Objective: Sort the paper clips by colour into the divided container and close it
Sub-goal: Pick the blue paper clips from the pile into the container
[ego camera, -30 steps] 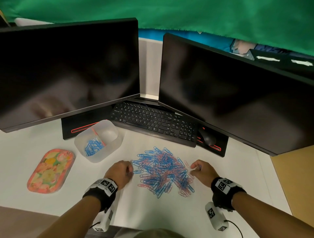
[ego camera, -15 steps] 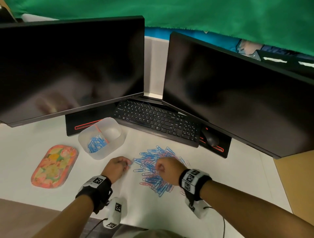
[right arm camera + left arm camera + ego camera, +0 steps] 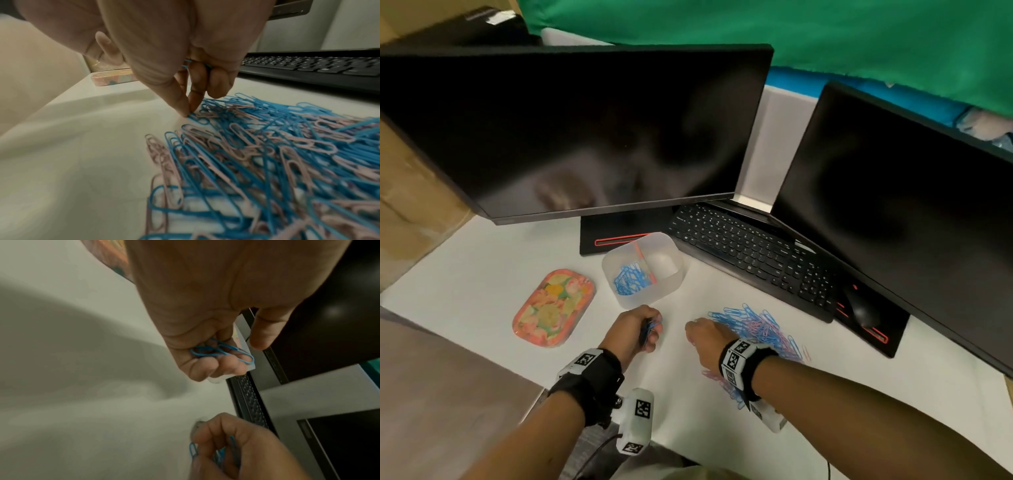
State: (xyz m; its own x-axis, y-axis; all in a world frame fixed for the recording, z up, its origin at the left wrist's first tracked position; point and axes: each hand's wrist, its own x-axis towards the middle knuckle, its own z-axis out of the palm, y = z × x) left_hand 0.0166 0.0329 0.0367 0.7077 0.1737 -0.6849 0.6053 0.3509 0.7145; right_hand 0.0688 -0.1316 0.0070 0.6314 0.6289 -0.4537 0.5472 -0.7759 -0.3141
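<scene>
A mixed pile of blue and pink paper clips (image 3: 760, 325) (image 3: 257, 154) lies on the white desk. The translucent divided container (image 3: 643, 270) stands open beyond my hands, with blue clips (image 3: 631, 277) in its left compartment; the right one looks empty. My left hand (image 3: 645, 327) (image 3: 222, 356) curls round several blue clips just in front of the container. My right hand (image 3: 702, 334) (image 3: 191, 107) sits at the pile's left edge, thumb and forefinger pinching a blue clip, with more blue clips tucked under its curled fingers.
The flowered lid (image 3: 554, 306) lies flat to the left of the container. A black keyboard (image 3: 753, 253) and mouse (image 3: 863, 308) sit behind the pile, under two dark monitors (image 3: 571, 130). The desk's near edge runs close under my forearms.
My right hand crossed from the pile's right side to its left edge. My left hand drew back slightly with blue clips in it. The view has swung left.
</scene>
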